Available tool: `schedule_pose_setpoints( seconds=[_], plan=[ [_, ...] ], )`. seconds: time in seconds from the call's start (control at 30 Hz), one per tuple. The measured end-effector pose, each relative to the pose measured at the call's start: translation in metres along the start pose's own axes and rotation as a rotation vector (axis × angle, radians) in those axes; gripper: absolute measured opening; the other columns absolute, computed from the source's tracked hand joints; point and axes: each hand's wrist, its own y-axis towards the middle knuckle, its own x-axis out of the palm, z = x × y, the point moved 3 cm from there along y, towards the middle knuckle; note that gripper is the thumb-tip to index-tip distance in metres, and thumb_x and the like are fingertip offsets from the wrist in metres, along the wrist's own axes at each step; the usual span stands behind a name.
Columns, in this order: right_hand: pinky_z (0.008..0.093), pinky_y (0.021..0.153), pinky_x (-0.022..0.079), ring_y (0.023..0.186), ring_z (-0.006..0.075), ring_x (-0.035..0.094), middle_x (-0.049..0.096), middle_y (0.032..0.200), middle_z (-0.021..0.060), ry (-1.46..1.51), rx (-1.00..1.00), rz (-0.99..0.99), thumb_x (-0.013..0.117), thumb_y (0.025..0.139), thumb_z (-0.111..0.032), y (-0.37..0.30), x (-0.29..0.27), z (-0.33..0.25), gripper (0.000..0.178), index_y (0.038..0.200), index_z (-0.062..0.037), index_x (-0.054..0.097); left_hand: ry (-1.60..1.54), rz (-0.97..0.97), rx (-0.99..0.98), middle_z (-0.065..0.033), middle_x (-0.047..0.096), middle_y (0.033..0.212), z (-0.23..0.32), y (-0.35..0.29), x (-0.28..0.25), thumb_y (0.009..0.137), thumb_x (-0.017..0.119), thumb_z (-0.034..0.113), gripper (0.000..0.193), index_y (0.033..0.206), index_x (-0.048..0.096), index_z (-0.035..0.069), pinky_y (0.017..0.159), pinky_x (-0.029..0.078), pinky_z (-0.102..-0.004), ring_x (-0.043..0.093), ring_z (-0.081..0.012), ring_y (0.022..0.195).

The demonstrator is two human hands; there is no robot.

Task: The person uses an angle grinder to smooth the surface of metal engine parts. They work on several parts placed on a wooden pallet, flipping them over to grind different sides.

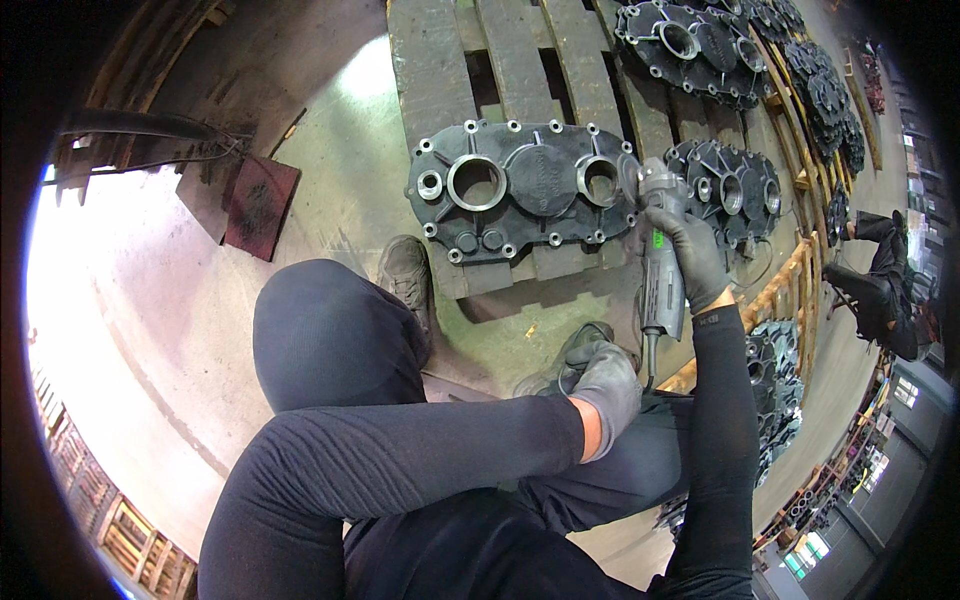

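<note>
My right hand (690, 252), in a grey work glove, is wrapped around the body of a grey angle grinder (661, 285). The grinder's head points away from me, its disc up against the right end of a black cast-metal housing cover (541, 222). That cover lies flat on a wooden pallet (432, 75), with bright machined rings around its bores and bolt holes along its rim. Lower down, my gloved left hand (608, 384) is closed in front of my right shoe, close to the grinder's cord (652, 360); whatever its fingers hold is hidden.
More black housing covers (722, 190) stand to the right, and others (690, 48) lie on the pallet's far end. A dark red plate (262, 207) rests on the floor at left. Another person (880, 285) is at the far right. My left shoe (405, 280) is beside the pallet.
</note>
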Motion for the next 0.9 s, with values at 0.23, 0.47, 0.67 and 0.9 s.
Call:
schedule_pose_setpoints(
  seconds=[0.23,0.47,0.67,0.9],
  plan=[
    [0.0322,0.068,0.062,0.075,0.0176,0.075,0.074,0.093,0.0081,0.168,-0.131,0.168,0.079,0.101,-0.031,-0.025,-0.003,-0.006,0.039,0.120,0.0011,0.067,0.072,-0.081,0.054,-0.0072,0.081,0.099,0.004,0.006,0.008,0.086,0.080,0.018,0.028,0.113,0.086,0.014,0.060,0.057,-0.0559,0.077,-0.0305,0.088],
    [0.0318,0.069,0.061,0.074,0.0185,0.075,0.076,0.092,0.0111,-0.012,-0.295,0.271,0.082,0.100,-0.027,-0.062,-0.030,0.018,0.040,0.121,0.0042,0.067,-0.119,-0.027,0.072,-0.0137,0.081,0.100,0.012,-0.006,0.010,0.092,0.070,0.019,0.027,0.111,0.086,0.008,0.067,0.056,-0.0632,0.077,-0.0382,0.088],
    [0.0375,0.076,0.058,0.082,0.0209,0.072,0.077,0.099,0.0137,-0.099,-0.092,0.274,0.086,0.093,-0.029,-0.090,-0.015,0.064,0.045,0.117,0.0047,0.068,0.094,-0.001,-0.013,-0.0132,0.083,0.109,0.018,-0.013,0.029,0.094,0.071,0.020,0.031,0.120,0.085,0.009,0.066,0.060,-0.0590,0.078,-0.0381,0.092],
    [0.0507,0.095,0.057,0.107,0.0437,0.074,0.077,0.117,0.0246,-0.501,-0.113,0.338,0.088,0.087,-0.033,-0.084,-0.022,0.110,0.060,0.132,-0.0004,0.063,0.052,0.026,0.062,-0.0114,0.076,0.091,0.012,-0.009,0.028,0.093,0.067,0.019,0.023,0.104,0.084,0.008,0.071,0.056,-0.0579,0.076,-0.0340,0.081]
  ],
)
